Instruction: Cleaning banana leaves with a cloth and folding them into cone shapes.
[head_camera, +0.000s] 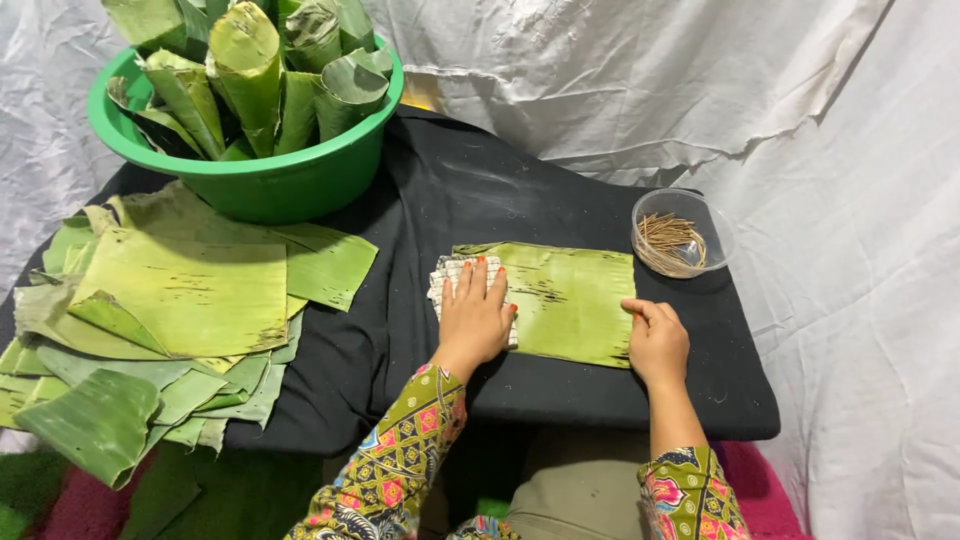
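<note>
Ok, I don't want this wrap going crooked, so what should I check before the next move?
1. Left hand flat on the pale woven mat: ok.
2. Right hand pressing the rectangular green banana leaf at its edge: ok.
3. Leaf lying flat on the black cloth: ok.
4. Clear bowl of thin wooden picks beside the right hand: ok.
5. Leaf free of tears: cannot tell.

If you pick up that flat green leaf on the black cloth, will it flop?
Probably: the leaf piece looks thin and lies flat, so it likely droops. It seems light. Dark splits at its edges suggest that it may tear easily.
</note>
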